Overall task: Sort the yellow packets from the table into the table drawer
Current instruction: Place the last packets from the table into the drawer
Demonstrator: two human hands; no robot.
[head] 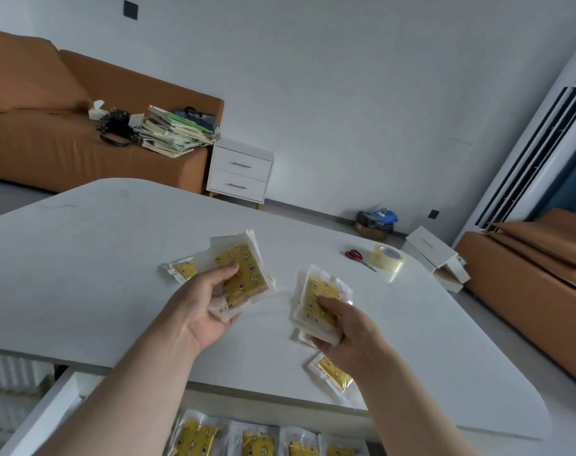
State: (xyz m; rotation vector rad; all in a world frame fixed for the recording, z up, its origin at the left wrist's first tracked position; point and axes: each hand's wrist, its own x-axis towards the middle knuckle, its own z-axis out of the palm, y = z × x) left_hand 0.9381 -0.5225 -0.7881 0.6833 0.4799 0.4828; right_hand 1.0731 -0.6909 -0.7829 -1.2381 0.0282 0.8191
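My left hand (211, 301) grips a stack of yellow packets (244, 271) above the white table (82, 258), thumb on top. A lone yellow packet (181, 270) lies on the table just left of that stack. My right hand (341, 327) grips a second stack of yellow packets (319, 297), held over the table. One more packet (332, 378) lies near the table's front edge under my right wrist. Below the edge, the open drawer (59, 406) holds a row of several yellow packets (257, 442).
Red-handled scissors (357, 256) and a roll of clear tape (388, 256) lie at the table's far right. Beyond stand a white nightstand (239, 174), a brown sofa (50, 136) with books, white boxes (434, 248) on the floor, and a standing air conditioner (543, 143).
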